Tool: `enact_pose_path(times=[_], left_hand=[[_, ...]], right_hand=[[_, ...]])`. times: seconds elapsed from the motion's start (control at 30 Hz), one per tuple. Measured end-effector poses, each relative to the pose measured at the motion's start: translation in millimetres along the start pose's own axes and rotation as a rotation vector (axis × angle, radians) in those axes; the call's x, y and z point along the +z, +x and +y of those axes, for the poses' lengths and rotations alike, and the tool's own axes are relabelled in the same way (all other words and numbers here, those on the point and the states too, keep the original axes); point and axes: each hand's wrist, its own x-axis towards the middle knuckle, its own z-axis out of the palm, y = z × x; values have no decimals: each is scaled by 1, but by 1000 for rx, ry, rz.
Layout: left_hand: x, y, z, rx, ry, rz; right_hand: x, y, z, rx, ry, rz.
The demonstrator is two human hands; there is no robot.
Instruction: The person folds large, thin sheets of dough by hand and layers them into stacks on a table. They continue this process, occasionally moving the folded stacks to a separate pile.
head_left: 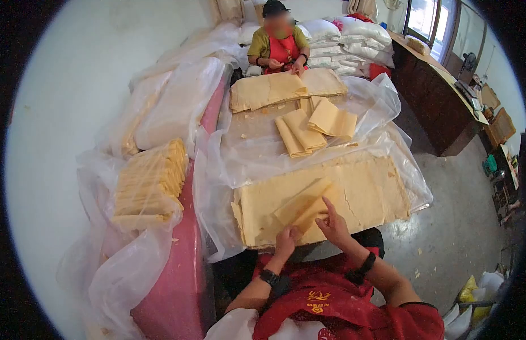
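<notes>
Plastic-covered table (257, 133); left hand (286, 242), right hand (332, 222) folding sheet (302, 208) at near edge.

Two people work at one long table (257, 127), one near and one at the far end; two hands (285, 242) of the near person show, each wrist with one dark band. Two broad stacks of yellow sheets (376, 190) lie flat, one near, one far. Two folded bundles (299, 133) sit between them, and one tall pile of folded pieces (149, 178) stands left
</notes>
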Motion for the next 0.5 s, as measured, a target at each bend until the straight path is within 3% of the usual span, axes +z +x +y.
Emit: enact_pose_path(times=[0.07, 0.1, 0.17, 0.33, 0.4, 0.43, 0.5], left_hand=[[-13, 14, 12, -35, 13, 30], [-21, 24, 20, -66, 25, 58], [-39, 42, 33, -10, 74, -5], [-51, 78, 46, 66, 378, -86], [-49, 69, 50, 291, 732, 155], [-49, 67, 46, 502, 879, 291], [-44, 72, 37, 567, 909, 352]], right_hand=[[3, 19, -2, -576, -749, 74], [7, 29, 3, -582, -745, 79], [16, 57, 17, -676, -1089, 21], [30, 87, 64, -679, -1065, 162], [31, 90, 66, -620, -1090, 163], [31, 92, 66, -583, -1125, 133], [18, 102, 62, -578, -1122, 95]])
